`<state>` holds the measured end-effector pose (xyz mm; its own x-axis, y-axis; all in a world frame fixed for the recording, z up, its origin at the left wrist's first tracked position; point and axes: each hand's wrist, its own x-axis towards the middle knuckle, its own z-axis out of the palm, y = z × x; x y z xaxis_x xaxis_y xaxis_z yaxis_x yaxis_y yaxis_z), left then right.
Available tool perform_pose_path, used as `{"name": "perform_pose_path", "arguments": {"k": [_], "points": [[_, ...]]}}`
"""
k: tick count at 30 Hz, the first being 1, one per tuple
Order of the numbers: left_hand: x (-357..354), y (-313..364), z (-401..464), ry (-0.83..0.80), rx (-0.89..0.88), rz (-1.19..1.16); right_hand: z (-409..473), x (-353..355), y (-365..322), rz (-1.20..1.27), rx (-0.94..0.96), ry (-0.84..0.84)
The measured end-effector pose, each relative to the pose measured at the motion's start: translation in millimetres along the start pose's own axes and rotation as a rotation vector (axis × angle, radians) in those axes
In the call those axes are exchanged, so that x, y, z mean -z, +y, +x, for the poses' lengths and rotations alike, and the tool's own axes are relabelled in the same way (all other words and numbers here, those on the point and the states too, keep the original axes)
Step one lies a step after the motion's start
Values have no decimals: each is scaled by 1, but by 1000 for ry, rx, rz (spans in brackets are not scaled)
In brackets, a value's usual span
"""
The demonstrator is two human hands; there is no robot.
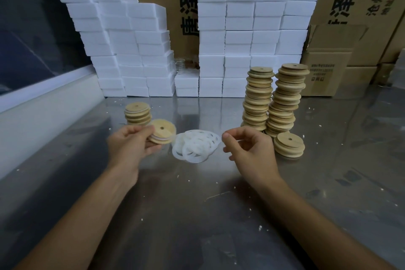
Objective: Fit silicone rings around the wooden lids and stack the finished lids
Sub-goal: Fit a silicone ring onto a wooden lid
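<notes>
Most of the job is ahead of me, I judge: two tall stacks of bare lids (274, 98) stand on the steel table (197, 215) to my right, with a loose pair of bare lids (289, 144) just in front of them, all without rings as far as I can see. The finished stack (138, 114) at my left is short, only a handful of lids with white bands in their grooves. Between my hands lies the pile of silicone rings (196, 145). My left hand (129, 144) is closed around a lid (163, 134) that shows a white ring at its edge, held just in front of the finished stack, so I take it as ready to be stacked. My right hand (247, 147) is loosely curled, fingers half closed; whether it pinches a ring I cannot tell. The cardboard cartons (350, 6) behind the white foam blocks (241, 28) carry large Chinese print, sideways, that I read as 唐泽; a smaller box's label is too blurred to read.
</notes>
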<state>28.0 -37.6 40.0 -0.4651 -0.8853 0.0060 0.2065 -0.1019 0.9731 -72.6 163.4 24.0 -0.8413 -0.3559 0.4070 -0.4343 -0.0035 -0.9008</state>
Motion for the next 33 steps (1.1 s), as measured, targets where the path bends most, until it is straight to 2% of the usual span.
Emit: {"name": "perform_pose_path", "arguments": {"k": [4, 9, 12, 15, 17, 20, 23, 26, 28, 31, 33], "points": [[22, -3, 26, 167, 10, -13, 4, 4, 2, -9, 16, 82], [38, -10, 42, 187, 51, -49, 10, 9, 7, -119, 85, 191], [40, -14, 46, 171, 56, -63, 11, 17, 8, -365, 146, 203], [40, -19, 49, 165, 47, -50, 13, 25, 12, -773, 75, 127], [41, -22, 51, 186, 21, 22, 13, 28, 11, -954, -48, 31], [42, -25, 52, 265, -71, 231, 13, 29, 12, -1009, -115, -40], [40, -27, 47, 285, -402, 624, 13, 30, 12, -981, -103, -11], [27, -23, 26, 111, -717, 780, 15, 32, 15, -959, -87, -14], [15, -25, 12, -125, -844, 842, 16, 33, 16, -951, -86, -8], [1, -34, -4, -498, -813, 980, 16, 34, 17, -958, -94, 25], [-4, -39, -6, -577, -792, 1071, 15, 33, 16, -953, -109, 42]]}}
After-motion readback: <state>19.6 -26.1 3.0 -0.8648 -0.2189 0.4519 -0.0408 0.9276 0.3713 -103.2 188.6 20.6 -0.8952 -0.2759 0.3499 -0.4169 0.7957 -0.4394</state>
